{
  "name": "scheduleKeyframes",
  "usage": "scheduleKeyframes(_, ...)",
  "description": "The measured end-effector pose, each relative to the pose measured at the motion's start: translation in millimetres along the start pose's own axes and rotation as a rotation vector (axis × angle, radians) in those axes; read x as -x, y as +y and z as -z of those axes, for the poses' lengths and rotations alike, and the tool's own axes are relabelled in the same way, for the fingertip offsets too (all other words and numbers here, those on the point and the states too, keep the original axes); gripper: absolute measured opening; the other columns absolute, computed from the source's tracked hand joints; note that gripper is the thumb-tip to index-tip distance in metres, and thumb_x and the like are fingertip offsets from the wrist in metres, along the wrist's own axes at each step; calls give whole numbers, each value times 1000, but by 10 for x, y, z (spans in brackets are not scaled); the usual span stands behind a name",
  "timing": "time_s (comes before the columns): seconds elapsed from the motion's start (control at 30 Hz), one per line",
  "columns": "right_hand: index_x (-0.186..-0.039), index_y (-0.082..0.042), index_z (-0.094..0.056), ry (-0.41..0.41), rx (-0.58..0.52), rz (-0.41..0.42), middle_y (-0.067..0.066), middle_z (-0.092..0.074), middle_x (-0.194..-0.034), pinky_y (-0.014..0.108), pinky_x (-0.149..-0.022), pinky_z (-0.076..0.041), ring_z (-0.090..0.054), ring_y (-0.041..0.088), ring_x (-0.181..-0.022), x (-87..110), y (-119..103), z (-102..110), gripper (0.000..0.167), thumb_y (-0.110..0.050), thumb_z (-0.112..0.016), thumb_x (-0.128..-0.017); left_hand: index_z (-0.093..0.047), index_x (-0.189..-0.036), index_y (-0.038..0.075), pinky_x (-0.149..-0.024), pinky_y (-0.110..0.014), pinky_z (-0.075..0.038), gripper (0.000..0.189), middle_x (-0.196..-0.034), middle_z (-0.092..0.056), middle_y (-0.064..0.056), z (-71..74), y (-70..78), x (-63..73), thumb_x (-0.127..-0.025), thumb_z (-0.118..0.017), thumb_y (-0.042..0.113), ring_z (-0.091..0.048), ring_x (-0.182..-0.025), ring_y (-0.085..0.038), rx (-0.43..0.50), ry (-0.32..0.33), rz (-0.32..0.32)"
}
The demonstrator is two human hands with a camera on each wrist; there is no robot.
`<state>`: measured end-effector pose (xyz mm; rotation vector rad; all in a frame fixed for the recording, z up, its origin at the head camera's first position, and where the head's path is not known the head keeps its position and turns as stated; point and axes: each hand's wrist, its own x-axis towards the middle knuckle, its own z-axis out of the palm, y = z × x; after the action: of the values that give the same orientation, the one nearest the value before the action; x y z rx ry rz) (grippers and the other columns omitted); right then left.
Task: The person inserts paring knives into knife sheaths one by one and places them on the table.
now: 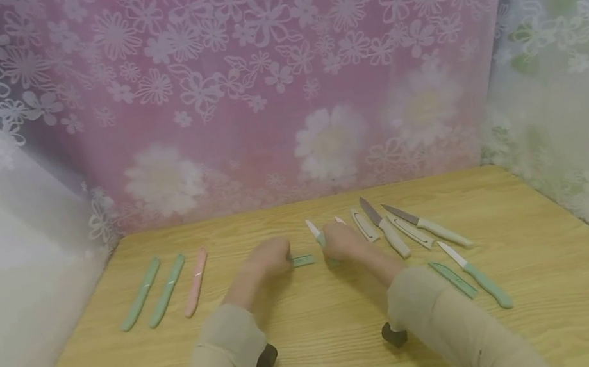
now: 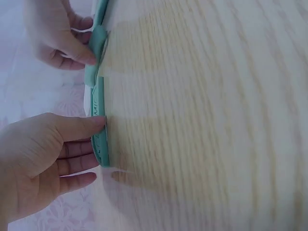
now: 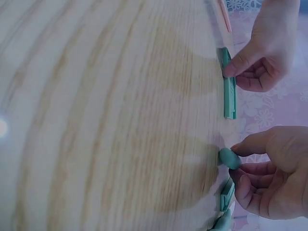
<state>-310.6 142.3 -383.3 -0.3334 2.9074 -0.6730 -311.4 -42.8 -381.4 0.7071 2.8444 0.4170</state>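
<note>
- While my left hand [image 1: 270, 257] pinches the green sheath [image 1: 303, 260], my right hand [image 1: 342, 240] grasps a green-handled knife [image 1: 320, 239] by its handle [image 2: 97, 37]; neither grip is released.
- Both pieces are near the middle of the wooden table [image 1: 322, 348], the sheath crosswise just left of the knife, whose pale blade [image 1: 311, 227] points away from me and a little left.
- I judge the step in hand to be pairing this knife with the sheath: the blade is bare, not yet inside.
- The next move, as I read it, calls for turning one piece until the two line up, then sliding the tip in, my left hand clear of the edge. Which sheath end is open I cannot tell.
- Leftward lie two green knives [image 1: 167, 290] and a pink one [image 1: 195, 283], apparently sheathed; rightward, bare knives [image 1: 395, 238] lie near loose sheaths [image 1: 453, 279].
</note>
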Motion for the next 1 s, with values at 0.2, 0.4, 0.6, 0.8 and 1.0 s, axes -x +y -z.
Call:
scheduleKeyframes(0.2,-97,5,-51,-63,-63,-35,6,-47,-70,19,-42,-35,-40,13,-52,31,0,-26,19,2,-58,-79,-62,-88,4,-64,-27,-48,6,-76,-57,-1,-24,-70,65,-84,-63,7,-52,-68,-16,71,-17,23)
scheduleKeyframes(0.4,-85,2,-56,-48,-1,22,2,-46,-62,18,-41,-31,-36,10,-47,57,41,-18,16,-12,-51,-90,-62,-90,3,-69,-32,-50,6,-81,-59,-4,-9,-95,132,-86,-57,7,-54,-73,-19,109,9,52)
scheduleKeyframes(0.6,-60,-10,-43,14,-177,100,-3,-38,-48,17,-35,-24,-28,7,-38,130,129,112,33,-15,-43,-93,-60,-91,5,-69,-33,-50,8,-83,-59,-5,72,-177,178,-90,-56,12,-55,-75,-20,312,82,83)
scheduleKeyframes(0.8,-77,-1,-51,6,-274,213,-4,-39,-51,16,-35,-26,-29,6,-39,250,227,269,23,-15,-43,-93,-62,-102,1,-76,-39,-51,19,-86,-64,-11,93,-284,221,-94,-53,15,-59,-78,-21,510,160,-14)
scheduleKeyframes(1.0,-92,3,-56,-52,-320,272,0,-50,-64,17,-44,-35,-39,9,-49,398,301,305,27,-20,-45,-96,-58,-117,-1,-78,-37,-52,31,-92,-63,-16,74,-331,281,-94,-54,20,-60,-84,-25,662,215,-23)
